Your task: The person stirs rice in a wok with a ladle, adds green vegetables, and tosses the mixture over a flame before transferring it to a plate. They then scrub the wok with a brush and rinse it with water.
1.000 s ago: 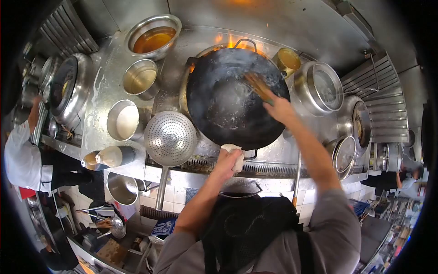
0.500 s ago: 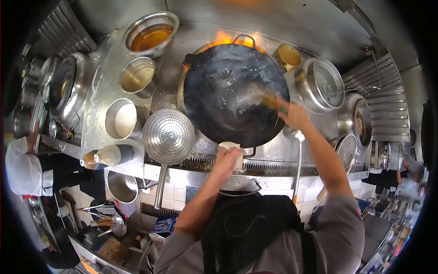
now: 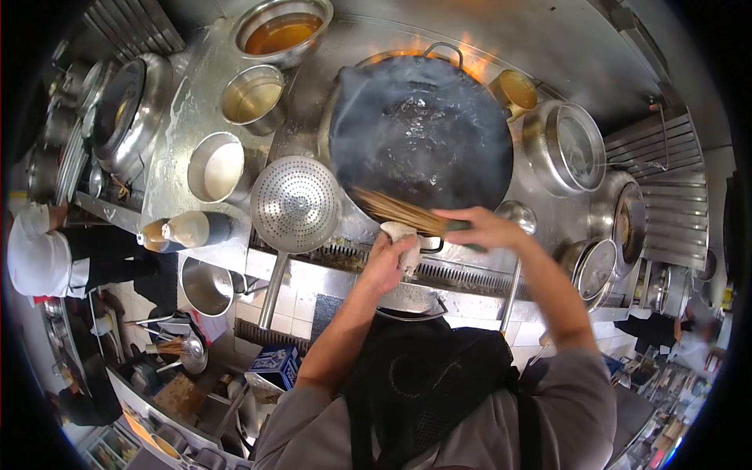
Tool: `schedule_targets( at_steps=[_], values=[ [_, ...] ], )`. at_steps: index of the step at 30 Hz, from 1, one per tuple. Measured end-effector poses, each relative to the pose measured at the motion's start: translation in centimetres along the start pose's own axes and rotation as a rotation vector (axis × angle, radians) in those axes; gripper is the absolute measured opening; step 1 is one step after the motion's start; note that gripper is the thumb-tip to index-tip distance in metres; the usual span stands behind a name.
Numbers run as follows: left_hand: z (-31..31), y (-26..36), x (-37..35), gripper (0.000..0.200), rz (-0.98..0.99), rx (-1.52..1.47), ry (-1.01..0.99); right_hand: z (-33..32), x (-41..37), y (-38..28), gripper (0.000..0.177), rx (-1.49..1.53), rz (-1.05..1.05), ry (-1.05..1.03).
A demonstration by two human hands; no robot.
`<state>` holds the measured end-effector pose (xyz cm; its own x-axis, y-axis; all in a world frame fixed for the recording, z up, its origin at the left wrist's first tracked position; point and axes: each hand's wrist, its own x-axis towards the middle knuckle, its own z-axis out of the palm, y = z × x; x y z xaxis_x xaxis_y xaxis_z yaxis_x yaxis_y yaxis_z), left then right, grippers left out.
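Note:
A big black wok (image 3: 423, 133) sits over a flaming burner, steaming, with some water in its bowl. My left hand (image 3: 389, 258) grips the wok's near handle through a white cloth (image 3: 401, 239). My right hand (image 3: 482, 227) holds a bamboo brush (image 3: 399, 210) by its handle, lying across the wok's near rim with its bristles pointing left.
A perforated metal skimmer (image 3: 296, 205) rests left of the wok. Metal pots of oil and liquids (image 3: 282, 33) stand at the back left, lidded steel pots (image 3: 565, 149) at the right. A ladle (image 3: 513, 251) hangs by the front ledge. Another person in white (image 3: 39, 254) stands at the far left.
My right hand has swept the brush from the wok's right inner side down to its near rim. The view shifted, and the wok now sits higher in it.

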<state>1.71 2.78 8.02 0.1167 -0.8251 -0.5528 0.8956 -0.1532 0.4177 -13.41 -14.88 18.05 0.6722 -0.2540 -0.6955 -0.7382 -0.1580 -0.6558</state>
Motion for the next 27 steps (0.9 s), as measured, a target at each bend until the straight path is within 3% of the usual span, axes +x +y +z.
schedule_targets(
  at_steps=[1,3,4,6,8,10,12,15,17,19,21,22,23,24,27],
  values=[
    [-0.6,-0.7,0.1,0.036,-0.005,0.004,0.059,-2.2,-1.2,2.0,0.065,-0.142,0.074,-0.031],
    [-0.1,-0.1,-0.2,0.034,-0.018,-0.015,0.048,-7.0,0.4,11.2,0.066,-0.625,-0.318,0.349],
    [0.1,0.0,-0.3,0.032,-0.038,-0.03,0.03,-8.0,1.7,10.0,0.066,-0.625,-0.318,0.347],
    [-0.6,-0.5,0.5,0.031,-0.067,-0.023,0.072,-8.3,4.2,4.7,0.064,-0.515,0.044,0.515],
    [-0.7,-0.4,1.1,0.029,-0.1,-0.01,0.108,-5.0,5.7,0.6,0.06,-0.532,0.033,0.555],
    [-0.7,-0.5,1.2,0.028,-0.052,0.0,0.07,-0.3,7.0,0.7,0.059,-0.441,-0.031,0.553],
    [-0.5,-0.7,1.3,0.025,-0.035,0.021,-0.011,2.2,4.3,-0.4,0.059,-0.576,-0.01,0.556],
    [-0.2,-0.7,0.9,0.027,-0.032,0.029,0.151,0.2,-0.8,2.9,0.063,-0.81,0.125,0.416],
    [-0.3,-0.4,0.9,0.027,-0.054,0.038,0.114,-3.8,0.3,7.3,0.066,-0.826,0.245,0.554],
    [-0.1,-0.1,0.9,0.028,-0.115,0.037,0.092,-7.3,4.1,6.5,0.067,-0.762,0.215,0.84],
    [-1.0,-0.6,1.7,0.028,-0.094,0.048,0.057,-8.1,9.4,2.1,0.066,-0.595,0.235,0.861],
    [-1.4,-0.8,1.9,0.029,-0.082,0.061,0.023,-6.9,12.5,2.0,0.065,-0.457,0.092,0.921],
    [-1.6,-0.6,1.8,0.029,-0.084,0.067,0.027,-4.9,13.5,-0.8,0.067,0.107,0.079,0.801],
    [-1.5,-0.5,1.8,0.027,-0.109,0.085,0.043,-2.8,14.1,-2.6,0.073,0.363,-0.028,0.74],
    [-1.2,-0.7,1.8,0.026,-0.108,0.103,0.047,1.1,14.1,-4.5,0.073,0.566,-0.134,0.57]
  ],
)
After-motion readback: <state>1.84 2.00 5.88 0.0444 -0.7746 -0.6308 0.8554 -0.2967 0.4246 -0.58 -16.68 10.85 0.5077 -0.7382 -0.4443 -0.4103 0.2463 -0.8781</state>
